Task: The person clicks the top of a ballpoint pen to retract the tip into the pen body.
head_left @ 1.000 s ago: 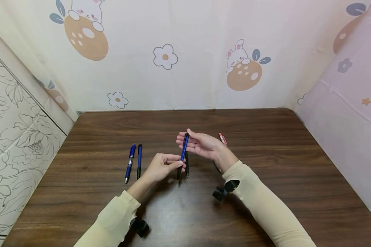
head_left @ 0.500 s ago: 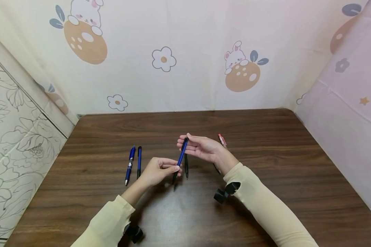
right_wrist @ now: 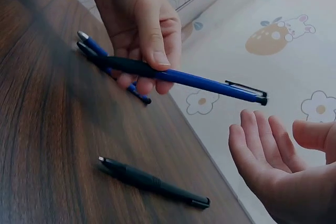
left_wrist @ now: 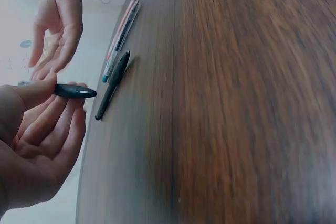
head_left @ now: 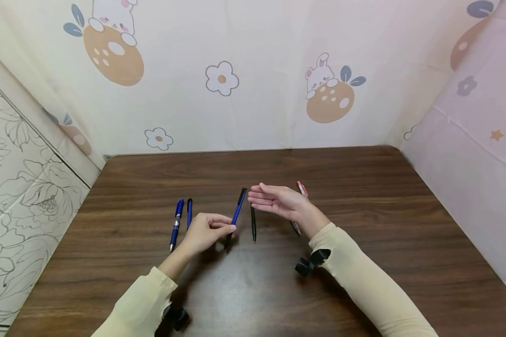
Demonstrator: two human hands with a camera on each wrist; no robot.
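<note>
My left hand (head_left: 206, 232) pinches a blue pen (right_wrist: 199, 82) by its black grip, between thumb and fingers. The pen's clip end tilts up and away, and its dark tip (left_wrist: 79, 92) points down. Just to its right, my right hand (head_left: 280, 202) holds nothing; its fingers are extended with the palm turned toward the left hand. A gap shows between these fingers and the pen's end in the right wrist view. Under the right fingertips lies a black pen (head_left: 254, 224) on the table, its far end hidden by the hand.
Left of the left hand lie a blue pen with a silver band (head_left: 176, 224) and a slimmer blue pen (head_left: 189, 213), partly hidden. A red pen (head_left: 302, 188) and a clear-barreled pen (left_wrist: 123, 35) lie behind the right wrist. The brown wooden table (head_left: 362, 196) meets a patterned curtain (head_left: 270, 107).
The left hand has drawn the blue pen leftward, out of the right hand's fingers. The right hand has let go and stays near its place. The black pen shows more fully now.
</note>
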